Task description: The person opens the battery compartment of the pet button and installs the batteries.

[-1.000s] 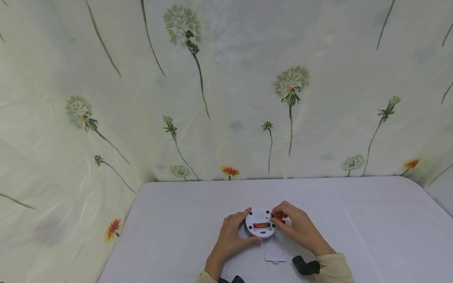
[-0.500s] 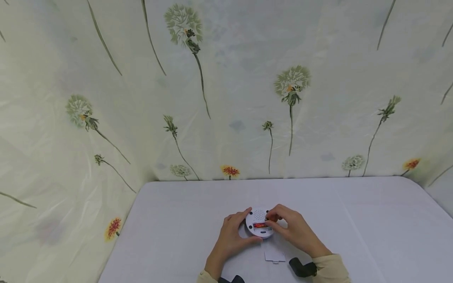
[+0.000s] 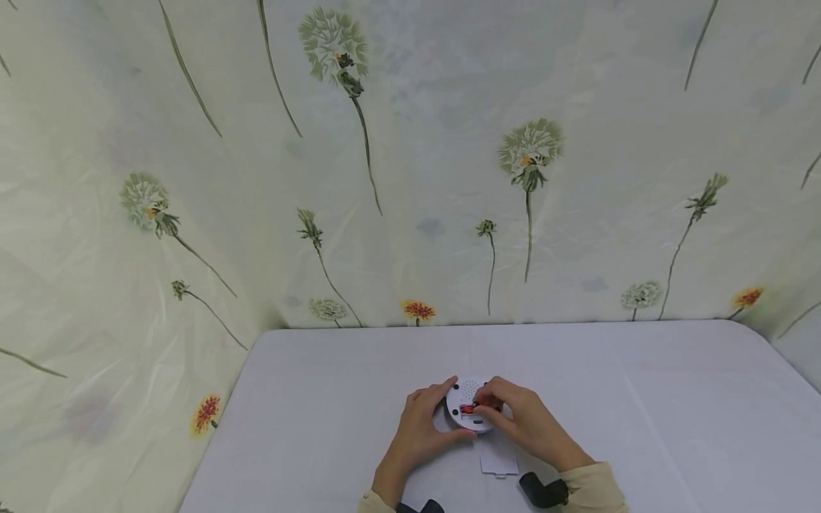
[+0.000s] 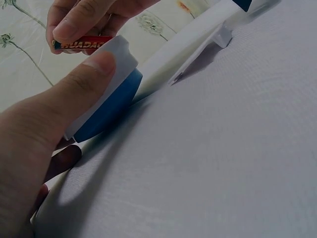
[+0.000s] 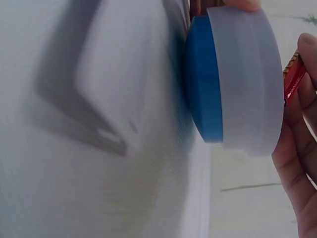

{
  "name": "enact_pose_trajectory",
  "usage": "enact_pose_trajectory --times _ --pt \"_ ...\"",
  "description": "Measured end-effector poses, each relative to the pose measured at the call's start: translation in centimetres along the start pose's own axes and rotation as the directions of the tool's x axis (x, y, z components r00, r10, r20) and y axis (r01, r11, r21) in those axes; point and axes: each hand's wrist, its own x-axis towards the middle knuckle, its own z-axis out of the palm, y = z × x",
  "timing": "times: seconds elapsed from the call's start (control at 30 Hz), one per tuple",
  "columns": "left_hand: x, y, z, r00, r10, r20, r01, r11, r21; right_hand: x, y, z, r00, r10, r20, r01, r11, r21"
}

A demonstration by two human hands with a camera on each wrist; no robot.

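Note:
A round white device (image 3: 467, 392) with a blue underside (image 5: 203, 82) lies back-up on the table, its battery bay open. My left hand (image 3: 442, 410) grips its left rim, the thumb (image 4: 79, 87) pressed on the white edge. My right hand (image 3: 482, 407) pinches a red battery (image 3: 467, 409) over the bay; the battery (image 4: 84, 44) shows between the fingertips in the left wrist view, and its red side (image 5: 293, 77) in the right wrist view. How deep it sits in the bay is hidden by the fingers.
A small white battery cover (image 3: 498, 464) lies on the table (image 3: 641, 399) just nearer to me than the device. A flower-print cloth (image 3: 410, 178) hangs behind and to the left of the table. A black wrist strap (image 3: 541, 490) sits by my right cuff.
My right hand has carried the red battery leftward, from the device's right edge to over the open bay. The left hand and device have stayed put.

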Motion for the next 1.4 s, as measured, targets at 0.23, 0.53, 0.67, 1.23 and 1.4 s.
enact_pose_trajectory --times 0.23,0.53,0.67,1.23,1.4 --pt "-0.1 -0.1 0.0 0.999 0.037 -0.027 -0.037 0.999 0.002 0.1 -0.2 0.4 0.999 0.005 0.031 -0.006 1.000 0.010" --pt "0.0 -0.3 0.1 0.999 0.036 -0.027 -0.036 0.999 0.007 0.1 -0.3 1.2 1.000 -0.016 0.024 0.016 1.000 0.008" --pt "-0.1 -0.3 0.1 0.999 0.035 -0.026 -0.035 0.999 0.003 0.1 -0.4 1.3 1.000 -0.020 0.016 0.021 1.000 -0.005" --pt "-0.1 -0.2 0.0 0.997 0.065 -0.050 -0.065 0.998 0.007 0.4 -1.2 2.2 0.998 0.020 -0.056 -0.031 0.977 -0.211" --pt "-0.1 -0.1 0.0 0.997 0.064 -0.045 -0.064 0.998 0.003 0.4 -1.2 2.5 0.995 0.035 -0.098 -0.058 0.969 -0.239"
